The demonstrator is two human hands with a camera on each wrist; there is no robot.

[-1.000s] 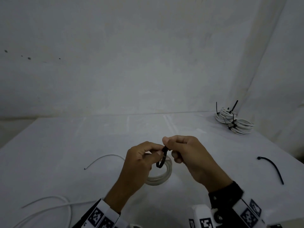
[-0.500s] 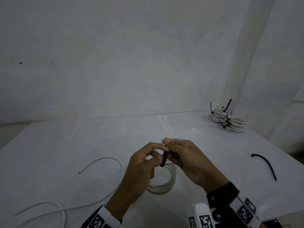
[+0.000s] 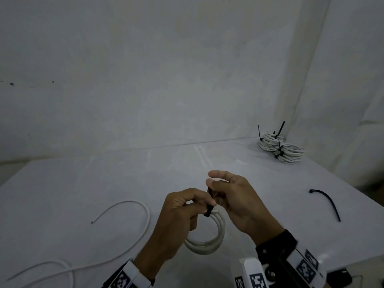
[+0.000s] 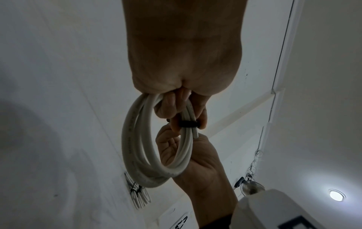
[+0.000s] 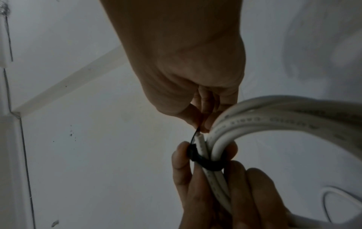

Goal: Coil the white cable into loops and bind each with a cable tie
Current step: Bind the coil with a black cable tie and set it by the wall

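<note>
Above the white table (image 3: pixel 87 190), my left hand (image 3: pixel 198 206) grips a small coil of white cable (image 3: pixel 209 240) at its top. A black cable tie (image 3: pixel 210 204) wraps the coil's strands just under my left fingertips. In the left wrist view the cable tie (image 4: pixel 189 124) sits snug round the coil (image 4: pixel 137 147). My right hand (image 3: pixel 212 191) pinches the tie's thin tail. In the right wrist view the tail runs up from the cable tie (image 5: pixel 207 165) into my right hand (image 5: pixel 201 127), beside the coil (image 5: pixel 274 117).
The loose end of the white cable (image 3: pixel 135 215) curves over the table at the left and runs off the near edge. Two bound coils (image 3: pixel 280 149) lie at the far right corner. A spare black cable tie (image 3: pixel 327 202) lies at the right.
The tie's loop, wide and loose a second ago, now sits tight round the coil. My right hand has drawn the tail upward, and the loose cable end has shifted on the table.
</note>
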